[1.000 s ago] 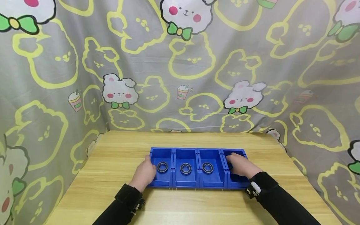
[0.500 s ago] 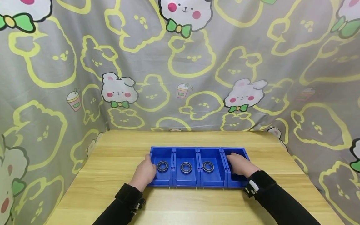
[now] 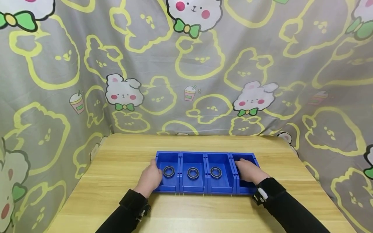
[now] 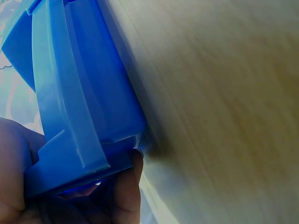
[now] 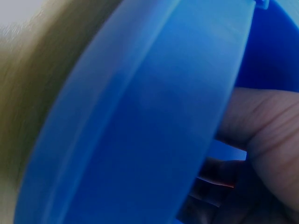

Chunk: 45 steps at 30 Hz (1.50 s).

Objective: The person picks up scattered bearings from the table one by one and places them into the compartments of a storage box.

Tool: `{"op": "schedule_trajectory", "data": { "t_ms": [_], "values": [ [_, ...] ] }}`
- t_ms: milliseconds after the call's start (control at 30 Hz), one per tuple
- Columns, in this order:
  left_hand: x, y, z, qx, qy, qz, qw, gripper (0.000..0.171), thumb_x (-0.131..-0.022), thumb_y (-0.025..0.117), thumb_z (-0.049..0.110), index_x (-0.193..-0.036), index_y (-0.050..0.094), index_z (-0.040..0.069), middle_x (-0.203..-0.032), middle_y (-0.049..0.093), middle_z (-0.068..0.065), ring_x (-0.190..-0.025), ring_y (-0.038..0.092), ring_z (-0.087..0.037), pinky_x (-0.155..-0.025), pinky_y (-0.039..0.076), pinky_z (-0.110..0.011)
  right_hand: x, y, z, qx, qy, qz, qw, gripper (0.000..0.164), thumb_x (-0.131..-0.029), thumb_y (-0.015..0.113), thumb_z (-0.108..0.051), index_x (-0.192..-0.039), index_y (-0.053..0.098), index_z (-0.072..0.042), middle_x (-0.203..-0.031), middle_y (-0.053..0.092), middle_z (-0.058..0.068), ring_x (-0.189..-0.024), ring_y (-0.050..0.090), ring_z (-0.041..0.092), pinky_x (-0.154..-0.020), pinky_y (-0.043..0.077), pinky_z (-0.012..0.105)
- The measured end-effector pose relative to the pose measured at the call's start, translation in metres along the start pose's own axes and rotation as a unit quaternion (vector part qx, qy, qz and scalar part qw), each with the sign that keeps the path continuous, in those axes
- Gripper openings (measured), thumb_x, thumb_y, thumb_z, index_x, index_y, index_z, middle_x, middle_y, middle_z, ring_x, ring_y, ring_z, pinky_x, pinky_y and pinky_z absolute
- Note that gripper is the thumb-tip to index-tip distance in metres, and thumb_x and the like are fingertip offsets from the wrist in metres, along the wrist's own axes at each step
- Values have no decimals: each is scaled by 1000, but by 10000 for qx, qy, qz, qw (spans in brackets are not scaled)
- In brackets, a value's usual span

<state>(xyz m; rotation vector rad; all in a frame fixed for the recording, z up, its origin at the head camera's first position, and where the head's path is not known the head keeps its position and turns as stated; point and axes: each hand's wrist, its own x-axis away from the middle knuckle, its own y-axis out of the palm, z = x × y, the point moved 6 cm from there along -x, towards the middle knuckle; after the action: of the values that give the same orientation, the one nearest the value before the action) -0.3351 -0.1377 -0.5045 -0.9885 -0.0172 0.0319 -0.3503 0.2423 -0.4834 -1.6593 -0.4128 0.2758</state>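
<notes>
Several blue plastic bins (image 3: 193, 159) stand joined side by side in a row on the table. In the head view a bearing (image 3: 164, 172) lies in the leftmost bin, another bearing (image 3: 189, 174) in the second, and a third bearing (image 3: 211, 173) in the third. My left hand (image 3: 149, 178) grips the outer left edge of the row, with the blue plastic between thumb and fingers in the left wrist view. My right hand (image 3: 251, 171) reaches into the rightmost bin (image 5: 154, 112), fingers bent near its left wall. I cannot tell whether its hidden fingertips hold anything.
The wooden table (image 3: 186, 210) extends in front of, behind and beside the bins. A grey patterned curtain (image 3: 163, 64) encloses the back and both sides. Each wrist carries a black strap with a small device (image 3: 261, 195).
Both hands keep nearly the same places. A dark shape at the right fingertips, visible a second ago, is now mostly hidden. The whole scene shifts slightly with the head.
</notes>
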Motion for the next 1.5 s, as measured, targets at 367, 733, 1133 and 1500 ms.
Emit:
{"op": "schedule_trajectory", "data": {
  "t_ms": [367,733,1133,1500],
  "values": [
    [1,-1,0,42,-45,-41,10000,53,-99,51,13,-142,32,-12,-96,66,-22,-73,60,-24,-68,53,-45,-1,5,7,-66,0,-32,10000,38,-80,81,-8,-113,66,5,-100,67,17,-96,63,35,-86,52,52],
    [2,-2,2,27,-61,-85,9999,54,-100,52,14,-143,31,-12,-89,65,-19,-70,59,-23,-65,52,-43,1,2,10,-124,159,-102,9997,50,-75,85,-8,-118,64,9,-104,64,21,-99,62,36,-88,51,52],
    [3,-3,2,51,-31,-59,10000,54,-100,50,13,-143,31,-12,-94,66,-21,-74,60,-24,-71,53,-46,6,-19,6,-326,186,41,9993,35,-76,81,-4,-108,67,0,-102,63,17,-91,61,29,-78,53,47],
    [1,0,0,51,-76,-65,9999,55,-99,50,13,-144,30,-12,-106,66,-26,-82,62,-26,-78,54,-50,19,-43,-2,-470,154,242,9985,36,-77,82,-4,-109,68,0,-108,61,21,-96,62,32,-83,52,48]
  ]
}}
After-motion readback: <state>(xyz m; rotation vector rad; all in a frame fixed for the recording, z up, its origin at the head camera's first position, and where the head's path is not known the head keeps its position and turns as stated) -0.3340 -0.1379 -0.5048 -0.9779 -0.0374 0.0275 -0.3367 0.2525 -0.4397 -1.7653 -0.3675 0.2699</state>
